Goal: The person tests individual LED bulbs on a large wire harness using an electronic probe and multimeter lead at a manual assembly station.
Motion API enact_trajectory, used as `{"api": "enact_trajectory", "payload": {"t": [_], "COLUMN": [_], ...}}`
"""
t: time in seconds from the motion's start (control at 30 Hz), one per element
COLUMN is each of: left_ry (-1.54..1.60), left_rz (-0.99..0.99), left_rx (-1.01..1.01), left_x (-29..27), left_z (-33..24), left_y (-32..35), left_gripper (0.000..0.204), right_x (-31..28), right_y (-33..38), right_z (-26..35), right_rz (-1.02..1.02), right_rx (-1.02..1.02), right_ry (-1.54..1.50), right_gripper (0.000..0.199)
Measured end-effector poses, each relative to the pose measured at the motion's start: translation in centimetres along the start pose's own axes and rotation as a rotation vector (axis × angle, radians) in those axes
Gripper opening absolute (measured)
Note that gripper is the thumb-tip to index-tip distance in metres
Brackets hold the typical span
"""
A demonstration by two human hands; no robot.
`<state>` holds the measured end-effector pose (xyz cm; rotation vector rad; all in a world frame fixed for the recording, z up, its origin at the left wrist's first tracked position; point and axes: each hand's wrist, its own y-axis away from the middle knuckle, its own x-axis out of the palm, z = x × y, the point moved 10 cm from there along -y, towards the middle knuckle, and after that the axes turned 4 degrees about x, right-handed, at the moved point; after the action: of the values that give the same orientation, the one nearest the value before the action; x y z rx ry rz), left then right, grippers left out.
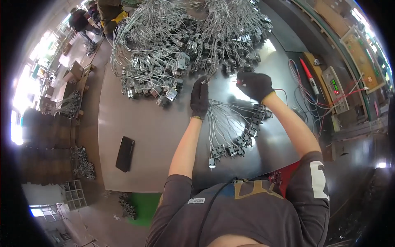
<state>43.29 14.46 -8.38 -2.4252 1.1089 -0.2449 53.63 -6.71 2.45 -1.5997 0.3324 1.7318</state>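
My left hand (pixel 199 99), in a dark glove, is closed around a bundle of thin grey wires (pixel 220 113). The wires fan out below it to the right, each ending in a small black-and-metal connector block (pixel 240 142); these blocks lie in a curved row on the metal table (pixel 140 111). To the right, my gloved right hand (pixel 256 85) is closed on a red test lead (pixel 281 90), whose wire comes out past the wrist. A little red shows at its fingertips, close to the wire ends above my left hand. The lead's tip is too small to make out.
Large heaps of similar wired connectors (pixel 160 53) cover the far side. A black phone (pixel 125 154) lies on the left. At right are a red pen-shaped tool (pixel 308 75), loose cables and a meter box (pixel 335 90) with a lit green display. People (pixel 82 22) stand far left.
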Motion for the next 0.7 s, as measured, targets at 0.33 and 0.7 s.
{"api": "enact_trajectory", "payload": {"t": [0.33, 0.7], "left_ry": [-0.024, 0.090], "left_rz": [0.063, 0.120], "left_rx": [-0.152, -0.082], "left_x": [-0.2, 0.1], "left_z": [0.4, -2.6], "left_y": [0.4, 0.0], "left_gripper": [0.034, 0.033], "right_x": [4.9, 1.8], "right_y": [2.1, -2.4], "right_z": [-12.4, 6.1], "right_rz": [0.429, -0.057], "right_rx": [0.585, 0.191], "right_ry": [-0.075, -0.694], "right_gripper": [0.065, 0.085]}}
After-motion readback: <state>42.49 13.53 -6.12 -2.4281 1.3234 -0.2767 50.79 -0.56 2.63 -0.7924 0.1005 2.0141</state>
